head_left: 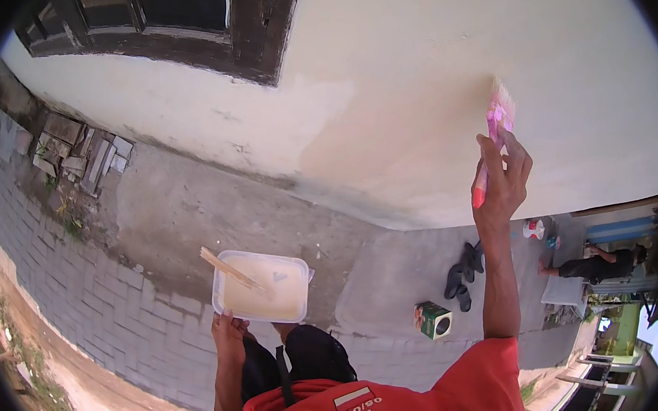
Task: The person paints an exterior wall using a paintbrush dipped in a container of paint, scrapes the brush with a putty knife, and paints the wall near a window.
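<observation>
My right hand [504, 173] is raised and closed round the handle of a paintbrush [500, 115], pink with a reddish handle end. Its pale bristles point up and appear to touch the cream wall [414, 112], though exact contact is hard to judge. Low on the left, my left hand [228, 333] grips the near corner of a white plastic tub [307, 285]. Cream-coloured paint [283, 298] lies inside it. A wooden stick [231, 267] leans in the tub with one end over the rim. A darker, damp-looking patch shows on the wall.
A dark-framed window [253, 37] is at upper left. Wood scraps [78, 147] are piled by the wall's foot. A green tin [432, 320] and black sandals [458, 281] are on the concrete at right. Another person [603, 263] sits farther right near a white bucket [533, 228].
</observation>
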Demonstrator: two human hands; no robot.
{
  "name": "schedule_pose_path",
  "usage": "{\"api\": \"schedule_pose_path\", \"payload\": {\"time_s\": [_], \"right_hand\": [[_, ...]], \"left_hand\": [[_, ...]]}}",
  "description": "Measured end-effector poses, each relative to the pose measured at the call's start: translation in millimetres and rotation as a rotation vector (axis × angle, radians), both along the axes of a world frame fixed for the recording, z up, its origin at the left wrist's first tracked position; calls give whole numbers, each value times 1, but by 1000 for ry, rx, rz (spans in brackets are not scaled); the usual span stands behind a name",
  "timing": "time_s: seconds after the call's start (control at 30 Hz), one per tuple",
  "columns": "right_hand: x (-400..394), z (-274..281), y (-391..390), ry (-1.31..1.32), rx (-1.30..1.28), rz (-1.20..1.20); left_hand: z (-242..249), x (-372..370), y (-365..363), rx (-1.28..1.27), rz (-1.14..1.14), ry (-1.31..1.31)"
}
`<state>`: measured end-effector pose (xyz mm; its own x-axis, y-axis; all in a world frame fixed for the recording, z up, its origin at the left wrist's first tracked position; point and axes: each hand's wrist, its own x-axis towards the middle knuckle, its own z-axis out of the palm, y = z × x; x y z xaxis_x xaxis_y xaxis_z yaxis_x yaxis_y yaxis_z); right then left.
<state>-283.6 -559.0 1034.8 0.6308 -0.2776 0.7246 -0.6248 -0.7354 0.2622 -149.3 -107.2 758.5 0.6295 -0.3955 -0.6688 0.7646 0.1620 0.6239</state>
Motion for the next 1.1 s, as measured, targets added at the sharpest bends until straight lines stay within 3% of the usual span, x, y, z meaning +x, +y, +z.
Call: {"api": "schedule_pose_path", "payload": {"time_s": [0.1,0.2,0.3,0.47,0.53,0.67,0.7,0.8,0.83,0.87,0.97,1.1], "right_hand": [[-4,-84,-12,209,67,-36],[0,-128,3,388,405,76],[-2,-85,-2,355,438,15],[-1,88,-1,-88,165,84],[-6,101,-9,-85,-138,50],[-3,49,-1,46,18,-7],[-3,34,15,30,175,-10],[-12,-31,64,-542,1007,184],[-9,-39,104,-721,1340,111],[-10,-64,132,-810,1518,132],[-1,-112,240,-1081,1963,122],[8,-131,348,-1221,2212,164]], "left_hand": [[-3,-5,8,-9,31,8],[2,0,9,-16,48,5],[8,1,15,-20,56,-6],[-3,-2,30,-46,87,10],[5,-1,31,-43,93,9],[7,2,38,-81,59,-39],[12,5,40,-79,41,-39],[17,10,52,-85,13,-50],[15,14,62,-83,-17,-67],[10,16,70,-38,-40,-72],[14,25,94,14,-108,-100],[20,26,133,66,-144,-104]]}}
